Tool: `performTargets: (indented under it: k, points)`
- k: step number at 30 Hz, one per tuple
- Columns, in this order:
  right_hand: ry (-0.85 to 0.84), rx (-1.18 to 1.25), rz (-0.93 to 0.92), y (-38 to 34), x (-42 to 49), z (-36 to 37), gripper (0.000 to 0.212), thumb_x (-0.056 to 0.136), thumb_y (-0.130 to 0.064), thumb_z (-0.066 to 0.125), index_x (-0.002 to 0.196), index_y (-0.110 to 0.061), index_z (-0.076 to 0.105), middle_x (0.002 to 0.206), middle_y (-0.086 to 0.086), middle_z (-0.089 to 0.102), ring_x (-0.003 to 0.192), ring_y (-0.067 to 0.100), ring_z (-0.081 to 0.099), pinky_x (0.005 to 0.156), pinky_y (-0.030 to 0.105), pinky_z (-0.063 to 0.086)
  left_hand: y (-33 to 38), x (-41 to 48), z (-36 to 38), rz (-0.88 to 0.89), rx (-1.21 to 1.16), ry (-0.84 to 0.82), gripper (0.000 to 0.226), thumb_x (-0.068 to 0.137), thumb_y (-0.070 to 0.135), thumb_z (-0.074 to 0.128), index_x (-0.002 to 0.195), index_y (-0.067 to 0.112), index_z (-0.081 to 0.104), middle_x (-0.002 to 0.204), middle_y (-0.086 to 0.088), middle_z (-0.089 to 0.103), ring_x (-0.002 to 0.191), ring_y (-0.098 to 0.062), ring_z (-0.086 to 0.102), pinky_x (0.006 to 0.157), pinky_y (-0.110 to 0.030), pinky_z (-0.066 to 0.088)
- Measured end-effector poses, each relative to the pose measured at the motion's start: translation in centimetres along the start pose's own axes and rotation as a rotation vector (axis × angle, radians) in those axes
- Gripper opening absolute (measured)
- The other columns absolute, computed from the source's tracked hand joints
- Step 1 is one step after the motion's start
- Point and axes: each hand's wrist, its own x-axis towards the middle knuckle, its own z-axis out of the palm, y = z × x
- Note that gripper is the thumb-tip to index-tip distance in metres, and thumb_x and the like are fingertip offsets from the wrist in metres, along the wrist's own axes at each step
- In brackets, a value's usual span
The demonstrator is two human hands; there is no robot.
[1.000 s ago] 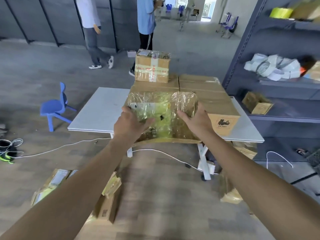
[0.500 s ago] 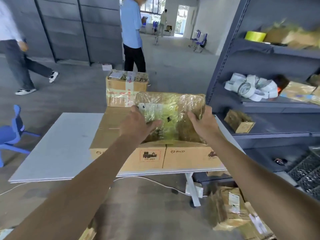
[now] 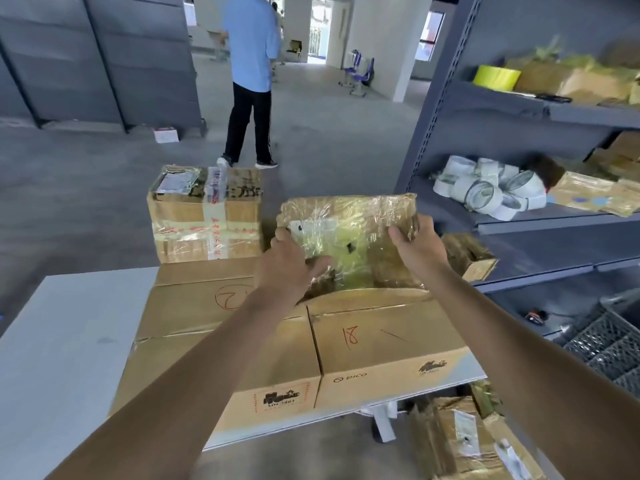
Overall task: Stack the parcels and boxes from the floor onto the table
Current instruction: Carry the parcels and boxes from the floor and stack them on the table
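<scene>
A plastic-wrapped brown parcel [image 3: 349, 233] with a white label is held over the far part of the right carton [image 3: 388, 344], marked 18. My left hand [image 3: 287, 268] grips its left side and my right hand [image 3: 417, 247] grips its right side. Whether the parcel touches the carton I cannot tell. A second large carton [image 3: 214, 327] lies beside it on the white table [image 3: 59, 348]. A taped box [image 3: 207, 216] stands on the cartons at the back left.
More parcels [image 3: 464, 441] lie on the floor under the table's right end. A grey metal shelf [image 3: 519, 220] with tape rolls [image 3: 488, 188] and packages stands at the right. A person in a blue shirt [image 3: 251, 77] stands beyond the table. A wire crate [image 3: 609, 344] sits at the lower right.
I have stepped up to the table. Both hands carried the wrapped parcel forward and to the right, from the cartons' near edge to above the far part of the right carton.
</scene>
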Motion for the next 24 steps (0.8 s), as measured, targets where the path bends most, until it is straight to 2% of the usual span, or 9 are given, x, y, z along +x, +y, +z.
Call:
performTargets:
  k: [2, 4, 7, 10, 12, 16, 18, 22, 24]
  points:
    - [0.002, 0.016, -0.005, 0.2, 2.4, -0.1, 0.041, 0.093, -0.045, 0.05, 0.126, -0.022, 0.038, 0.082, -0.006, 0.053, 0.067, 0.009, 0.051, 0.05, 0.026, 0.034, 0.9, 1.6, 0.8, -0.003, -0.001, -0.002, 0.094, 0.075, 0.073, 0.053, 0.13, 0.0, 0.031, 0.114, -0.014, 0.055, 0.098, -0.029, 0.061, 0.064, -0.031, 0.047]
    - [-0.013, 0.017, -0.025, 0.3, 4.7, -0.1, 0.034, 0.095, -0.043, 0.048, 0.12, -0.022, 0.039, 0.087, -0.001, 0.054, 0.067, 0.011, 0.05, 0.051, 0.027, 0.033, 1.6, 3.3, 1.2, -0.016, 0.005, 0.013, 0.101, 0.075, 0.074, 0.053, 0.136, -0.002, 0.027, 0.123, -0.016, 0.053, 0.107, -0.029, 0.058, 0.069, -0.032, 0.047]
    - [-0.059, -0.004, -0.055, 0.2, 8.1, 0.6, 0.032, 0.097, -0.043, 0.046, 0.117, -0.019, 0.039, 0.088, 0.002, 0.053, 0.08, 0.025, 0.051, 0.065, 0.034, 0.037, 2.6, 5.8, 1.4, -0.044, 0.025, 0.037, 0.111, 0.074, 0.074, 0.056, 0.147, 0.0, 0.014, 0.134, -0.021, 0.045, 0.117, -0.033, 0.053, 0.081, -0.038, 0.051]
    - [-0.115, -0.036, -0.083, -0.1, 11.5, 2.1, 0.028, 0.097, -0.044, 0.046, 0.11, -0.021, 0.037, 0.079, -0.003, 0.046, 0.082, 0.026, 0.049, 0.07, 0.036, 0.037, 3.1, 8.0, 1.2, -0.076, -0.022, 0.05, 0.111, 0.077, 0.065, 0.061, 0.15, 0.011, -0.002, 0.134, -0.023, 0.044, 0.107, -0.035, 0.058, 0.085, -0.043, 0.054]
    - [-0.156, -0.05, -0.077, -0.2, 13.3, 3.3, 0.03, 0.096, -0.046, 0.046, 0.109, -0.02, 0.037, 0.078, -0.003, 0.046, 0.076, 0.024, 0.049, 0.066, 0.034, 0.037, 3.2, 9.0, 1.1, -0.1, -0.017, 0.035, 0.102, 0.084, 0.056, 0.061, 0.151, 0.013, -0.002, 0.133, -0.024, 0.045, 0.103, -0.034, 0.06, 0.085, -0.042, 0.054]
    - [-0.199, -0.073, -0.064, -0.3, 16.5, 5.5, 0.032, 0.096, -0.047, 0.047, 0.105, -0.019, 0.034, 0.076, -0.003, 0.044, 0.065, 0.019, 0.044, 0.051, 0.032, 0.028, 2.9, 10.7, 0.8, -0.08, 0.012, -0.024, 0.078, 0.093, 0.036, 0.057, 0.152, 0.015, 0.01, 0.137, -0.018, 0.042, 0.109, -0.032, 0.057, 0.085, -0.039, 0.049]
    - [-0.224, -0.066, -0.046, -0.3, 17.7, 6.6, 0.035, 0.096, -0.047, 0.048, 0.11, -0.017, 0.037, 0.086, 0.002, 0.05, 0.075, 0.024, 0.05, 0.055, 0.033, 0.031, 2.3, 11.6, 0.3, -0.063, 0.023, -0.002, 0.063, 0.094, 0.028, 0.054, 0.148, 0.016, 0.023, 0.137, -0.014, 0.044, 0.115, -0.032, 0.052, 0.091, -0.041, 0.047]
    - [-0.275, -0.101, 0.002, -0.2, 19.3, 8.7, 0.053, 0.098, -0.047, 0.046, 0.136, -0.011, 0.037, 0.125, 0.015, 0.055, 0.113, 0.037, 0.054, 0.073, 0.037, 0.036, 0.1, 13.9, -0.5, 0.009, 0.113, 0.01, 0.038, 0.093, 0.018, 0.048, 0.131, 0.016, 0.046, 0.135, -0.013, 0.044, 0.118, -0.035, 0.048, 0.091, -0.041, 0.044]
    - [-0.304, -0.134, 0.016, -0.6, 19.8, 9.4, 0.056, 0.099, -0.046, 0.044, 0.141, -0.01, 0.035, 0.131, 0.015, 0.054, 0.112, 0.034, 0.054, 0.071, 0.035, 0.036, -1.3, 15.2, -0.6, 0.004, 0.137, -0.053, 0.039, 0.094, 0.02, 0.046, 0.133, 0.019, 0.048, 0.139, -0.012, 0.042, 0.126, -0.035, 0.043, 0.1, -0.044, 0.041]
